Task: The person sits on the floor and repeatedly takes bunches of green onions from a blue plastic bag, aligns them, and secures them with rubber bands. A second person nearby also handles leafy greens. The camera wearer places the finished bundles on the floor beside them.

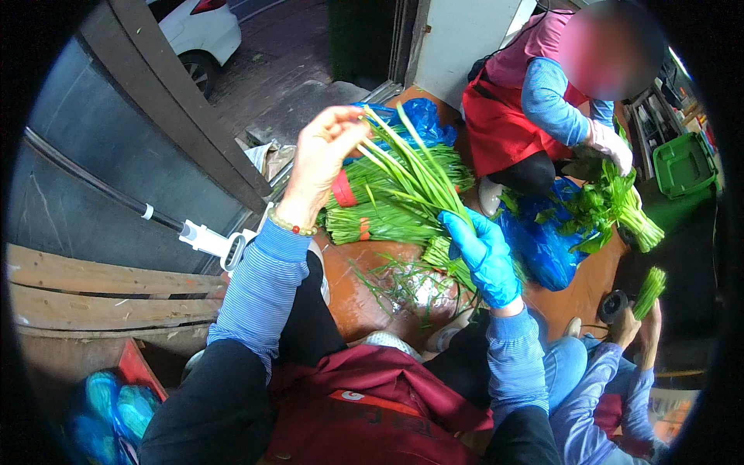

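My right hand (483, 256), in a blue disposable glove, grips a loose bunch of garlic chives (415, 180) by its lower part. The pale stalk ends fan up and to the left. At those ends my bare left hand (325, 154) has its thumb and fingertips pinched together on the stalks, partly hidden by the fingers. Behind the bunch lie banded bundles of chives (383, 224), one with a red band (343, 189) and one with an orange band (364, 228). More chives (442, 254) lie below my gloved hand.
Loose green trimmings (415, 285) litter the wet brown floor (343, 261). A blue plastic bag (537, 232) lies to the right. A co-worker in a red apron (500, 133) holds leafy greens (630, 215); another person's hands (636, 328) hold a green bunch (650, 292). A white-handled pole (203, 238) leans left.
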A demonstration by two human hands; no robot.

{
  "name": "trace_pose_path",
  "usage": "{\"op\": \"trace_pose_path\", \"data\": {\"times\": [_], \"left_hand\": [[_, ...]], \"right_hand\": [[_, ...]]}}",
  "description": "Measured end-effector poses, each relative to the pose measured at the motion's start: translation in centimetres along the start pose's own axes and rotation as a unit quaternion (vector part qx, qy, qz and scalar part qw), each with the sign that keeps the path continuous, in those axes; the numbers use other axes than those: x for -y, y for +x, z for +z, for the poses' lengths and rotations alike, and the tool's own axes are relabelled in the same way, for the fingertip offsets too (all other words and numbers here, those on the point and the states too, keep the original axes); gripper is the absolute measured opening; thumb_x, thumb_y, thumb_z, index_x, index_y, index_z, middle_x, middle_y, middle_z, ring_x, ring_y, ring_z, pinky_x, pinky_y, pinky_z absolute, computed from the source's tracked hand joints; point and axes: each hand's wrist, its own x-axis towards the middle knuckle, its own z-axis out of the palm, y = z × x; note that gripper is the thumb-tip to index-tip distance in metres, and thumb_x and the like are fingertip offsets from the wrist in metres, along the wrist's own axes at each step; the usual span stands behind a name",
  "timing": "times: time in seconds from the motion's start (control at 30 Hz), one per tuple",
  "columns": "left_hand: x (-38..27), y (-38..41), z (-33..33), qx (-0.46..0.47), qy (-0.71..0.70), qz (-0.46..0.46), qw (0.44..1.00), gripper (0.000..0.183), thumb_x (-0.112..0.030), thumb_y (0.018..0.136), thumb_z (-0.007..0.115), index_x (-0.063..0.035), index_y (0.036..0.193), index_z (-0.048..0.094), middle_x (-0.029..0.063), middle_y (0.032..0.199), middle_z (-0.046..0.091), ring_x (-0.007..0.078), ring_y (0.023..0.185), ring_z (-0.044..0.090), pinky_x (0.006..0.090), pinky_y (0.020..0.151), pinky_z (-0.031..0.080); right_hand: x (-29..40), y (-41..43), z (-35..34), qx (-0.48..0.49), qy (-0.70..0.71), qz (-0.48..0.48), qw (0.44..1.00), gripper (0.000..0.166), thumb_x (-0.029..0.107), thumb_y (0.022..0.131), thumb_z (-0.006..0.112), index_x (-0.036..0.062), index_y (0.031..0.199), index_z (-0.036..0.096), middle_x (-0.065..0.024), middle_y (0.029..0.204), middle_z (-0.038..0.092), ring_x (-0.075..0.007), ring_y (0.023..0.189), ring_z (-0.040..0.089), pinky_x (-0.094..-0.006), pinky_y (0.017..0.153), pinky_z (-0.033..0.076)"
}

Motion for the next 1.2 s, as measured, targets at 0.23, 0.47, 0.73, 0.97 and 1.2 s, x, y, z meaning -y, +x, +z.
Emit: {"op": "trace_pose_path", "data": {"times": [0.23, 0.47, 0.73, 0.97, 1.2], "left_hand": [[0.0, -0.3, -0.5, 0.070, 0.038, -0.035, 0.996, 0.032, -0.004, 0.080, 0.061, -0.0010, 0.111, 0.054, 0.0030, 0.084, 0.059, 0.0085, 0.076, 0.056, 0.0206, 0.072, 0.045], [-0.3, -0.5, 0.1, 0.003, 0.251, 0.095, 0.963, 0.034, -0.005, 0.073, 0.067, -0.0048, 0.105, 0.057, 0.0032, 0.096, 0.059, 0.0102, 0.093, 0.053, 0.0226, 0.073, 0.047], [-0.6, -0.8, -0.4, 0.050, 0.452, 0.241, 0.857, 0.009, -0.006, 0.074, 0.067, -0.0027, 0.083, 0.066, 0.0062, 0.088, 0.063, 0.0188, 0.087, 0.058, 0.0298, 0.078, 0.045], [1.2, -1.2, -0.3, 0.030, 0.198, 0.074, 0.977, 0.011, -0.012, 0.088, 0.055, -0.0021, 0.091, 0.058, 0.0048, 0.092, 0.061, 0.0120, 0.085, 0.056, 0.0244, 0.077, 0.043], [-0.5, 0.4, -4.3, 0.007, 0.100, 0.007, 0.995, 0.018, -0.015, 0.090, 0.053, -0.0004, 0.084, 0.063, 0.0086, 0.093, 0.064, 0.0124, 0.082, 0.059, 0.0264, 0.076, 0.047]], "right_hand": [[-0.3, 0.7, -0.7, -0.023, 0.108, 0.024, 0.994, 0.032, 0.031, 0.086, 0.059, 0.0014, 0.099, 0.065, 0.0017, 0.074, 0.057, -0.0058, 0.056, 0.048, -0.0212, 0.054, 0.039], [0.4, 0.1, -0.6, -0.003, 0.033, 0.029, 0.999, 0.031, 0.030, 0.086, 0.059, 0.0019, 0.097, 0.067, 0.0013, 0.070, 0.058, -0.0057, 0.057, 0.047, -0.0221, 0.054, 0.037], [0.2, 0.3, -1.0, -0.016, 0.030, 0.020, 0.999, 0.032, 0.031, 0.086, 0.060, 0.0022, 0.097, 0.067, 0.0021, 0.066, 0.056, -0.0055, 0.055, 0.047, -0.0221, 0.054, 0.037], [0.7, 0.0, -0.6, 0.005, 0.023, 0.031, 0.999, 0.030, 0.031, 0.084, 0.063, 0.0036, 0.095, 0.068, 0.0028, 0.063, 0.055, -0.0044, 0.054, 0.046, -0.0210, 0.052, 0.036], [0.8, -0.2, -1.8, -0.026, 0.040, 0.030, 0.998, 0.023, 0.026, 0.085, 0.062, 0.0033, 0.085, 0.067, 0.0020, 0.057, 0.053, -0.0046, 0.048, 0.045, -0.0199, 0.046, 0.033]]}}
